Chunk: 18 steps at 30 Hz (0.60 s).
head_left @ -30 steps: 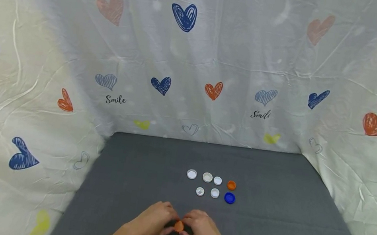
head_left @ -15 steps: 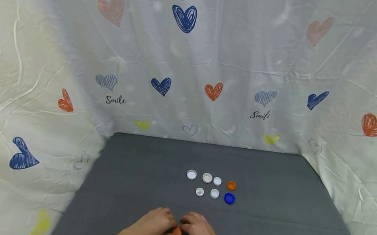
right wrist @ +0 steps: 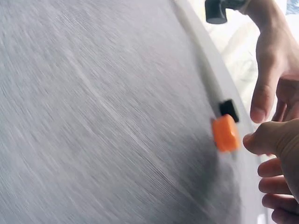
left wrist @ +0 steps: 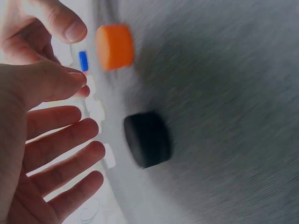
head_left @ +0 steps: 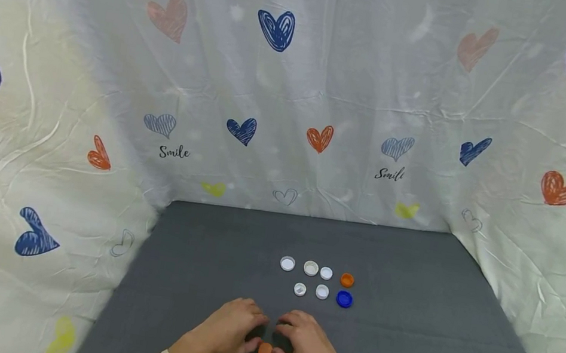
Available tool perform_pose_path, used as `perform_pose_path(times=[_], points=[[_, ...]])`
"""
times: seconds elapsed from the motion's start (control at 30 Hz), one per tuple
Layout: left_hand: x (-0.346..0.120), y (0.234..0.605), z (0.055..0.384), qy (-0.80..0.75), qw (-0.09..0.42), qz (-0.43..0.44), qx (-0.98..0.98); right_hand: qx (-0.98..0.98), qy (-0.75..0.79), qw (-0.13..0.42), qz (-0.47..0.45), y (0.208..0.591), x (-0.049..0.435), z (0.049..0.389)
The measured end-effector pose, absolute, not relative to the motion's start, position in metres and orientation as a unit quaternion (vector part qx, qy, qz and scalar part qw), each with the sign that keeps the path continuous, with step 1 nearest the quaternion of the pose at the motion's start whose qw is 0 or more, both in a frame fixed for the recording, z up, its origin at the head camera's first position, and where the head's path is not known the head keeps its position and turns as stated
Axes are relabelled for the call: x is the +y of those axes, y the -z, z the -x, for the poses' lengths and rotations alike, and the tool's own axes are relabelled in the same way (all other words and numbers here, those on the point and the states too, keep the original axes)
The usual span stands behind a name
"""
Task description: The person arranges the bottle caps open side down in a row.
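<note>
An orange cap (head_left: 265,352) sits near the table's front, between the two thumbs. My left hand (head_left: 231,331) is beside it on the left, fingers loosely bent and holding nothing. On the other side, my right hand (head_left: 310,348) also holds nothing, its thumb close to the cap. Both wrist views show a small gap between the thumbs and the orange cap (left wrist: 115,47). A black cap (left wrist: 147,139) lies near my left hand; it also shows behind the orange one in the right wrist view. In the head view I cannot see the black cap.
Farther back on the dark grey table (head_left: 229,247) lie several white caps (head_left: 310,268), another orange cap (head_left: 347,280) and a blue cap (head_left: 344,298), in two rough rows. A pale curtain (head_left: 285,80) printed with hearts borders the table behind and at both sides.
Both hands had their fingertips at the tilted orange cap. They have let go and drawn slightly apart, and the cap now rests flat, a little nearer the front.
</note>
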State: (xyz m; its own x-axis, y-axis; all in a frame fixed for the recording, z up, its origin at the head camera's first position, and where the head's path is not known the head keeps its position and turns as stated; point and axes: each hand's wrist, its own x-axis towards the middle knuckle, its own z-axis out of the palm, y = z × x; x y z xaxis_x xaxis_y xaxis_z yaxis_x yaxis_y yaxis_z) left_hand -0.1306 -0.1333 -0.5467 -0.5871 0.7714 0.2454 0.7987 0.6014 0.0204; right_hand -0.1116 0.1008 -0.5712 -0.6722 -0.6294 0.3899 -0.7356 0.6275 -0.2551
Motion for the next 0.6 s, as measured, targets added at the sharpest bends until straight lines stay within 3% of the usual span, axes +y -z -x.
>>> perform_pose_path(times=[0.3,0.6], points=[[-0.125,0.53,0.155,0.073,0.122,0.415,-0.899,-0.898,-0.185,0.187,-0.352,0.553,0.126,0.14],[-0.111,0.52,0.178,0.076,0.134,0.386,-0.91,-0.913,-0.17,0.191,-0.317,0.534,0.147,0.167]])
